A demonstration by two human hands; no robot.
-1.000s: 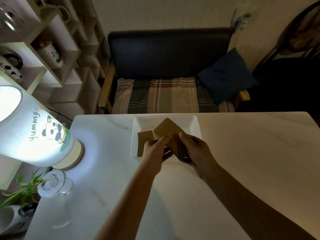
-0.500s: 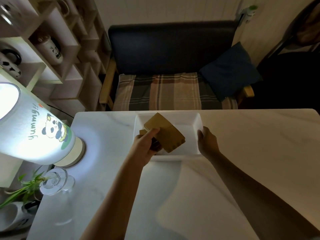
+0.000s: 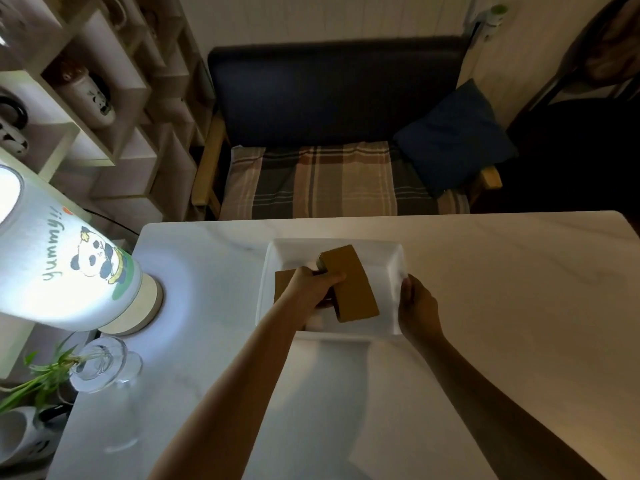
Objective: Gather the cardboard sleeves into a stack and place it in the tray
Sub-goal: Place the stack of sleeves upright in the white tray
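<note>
A white rectangular tray [image 3: 388, 252] lies on the pale marble table. My left hand [image 3: 313, 287] is shut on a stack of brown cardboard sleeves [image 3: 349, 284], held tilted over the middle of the tray. Another brown sleeve [image 3: 284, 282] lies in the tray's left part, partly hidden behind my left hand and wrist. My right hand [image 3: 417, 304] rests against the tray's right edge near the front corner, fingers curled on the rim.
A lit panda lamp [image 3: 65, 268] stands at the table's left edge, with a glass vase of green stems [image 3: 100, 365] in front of it. A dark bench with a plaid cushion [image 3: 329, 178] sits beyond the table. Shelving [image 3: 86, 98] fills the left.
My right hand let go of the sleeves and moved right to the tray's edge. My left hand kept the stack and turned it more lengthwise over the tray.
</note>
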